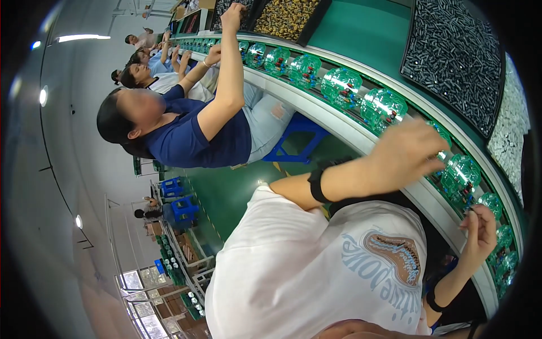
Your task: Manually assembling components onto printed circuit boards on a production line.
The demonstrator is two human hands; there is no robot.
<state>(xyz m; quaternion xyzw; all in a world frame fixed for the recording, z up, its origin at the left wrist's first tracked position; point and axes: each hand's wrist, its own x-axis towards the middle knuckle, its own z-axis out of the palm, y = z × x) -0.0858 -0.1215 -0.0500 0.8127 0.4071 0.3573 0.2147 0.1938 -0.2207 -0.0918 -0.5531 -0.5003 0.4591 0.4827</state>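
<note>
My left hand [407,155], blurred by motion, hovers over the conveyor line with its fingers curled down; whatever they hold is hidden. Just beyond its fingertips is a green circuit board [460,174] with a shiny surface and small coloured parts. My right hand [480,230] is at the near edge of the line, thumb and forefinger pinched on a small dark part [470,209]. That part is close to the same board's lower edge. Another green board [384,107], carrying red and blue components, lies to the left of my left hand.
Beyond the line stand a tray of dark cylindrical parts [451,62], a pile of white parts [511,133] and a tray of yellow-and-black parts [285,17]. A co-worker in a navy shirt [180,138] sits to my left by a blue stool [296,138]. A pale rail [322,116] edges the line.
</note>
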